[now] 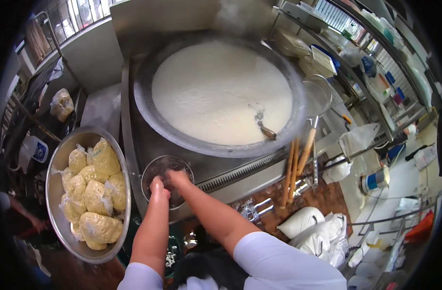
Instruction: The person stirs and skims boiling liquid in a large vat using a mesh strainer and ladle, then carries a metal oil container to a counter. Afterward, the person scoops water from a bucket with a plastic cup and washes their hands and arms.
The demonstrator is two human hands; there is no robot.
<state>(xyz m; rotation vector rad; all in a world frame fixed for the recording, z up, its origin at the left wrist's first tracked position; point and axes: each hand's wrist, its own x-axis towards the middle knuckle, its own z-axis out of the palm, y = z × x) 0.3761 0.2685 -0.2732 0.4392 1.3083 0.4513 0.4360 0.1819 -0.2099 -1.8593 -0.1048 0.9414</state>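
Both my hands reach down into a small round metal pot on the near edge of the stove. My left hand is at the pot's near side, with a small pinkish-red patch beside it. Farther in, my right hand dips toward the middle. The fingers of both are hidden or blurred, so what they hold, if anything, does not show. Behind the pot sits a very large wok full of milky white liquid. A dark wooden-handled tool lies partly sunk near its right rim.
To my left, an oval steel basin holds several clear bags of pale yellow food. A round wire strainer with a wooden handle rests right of the wok, beside wooden sticks. White sacks lie on the floor. Metal shelving lines the right.
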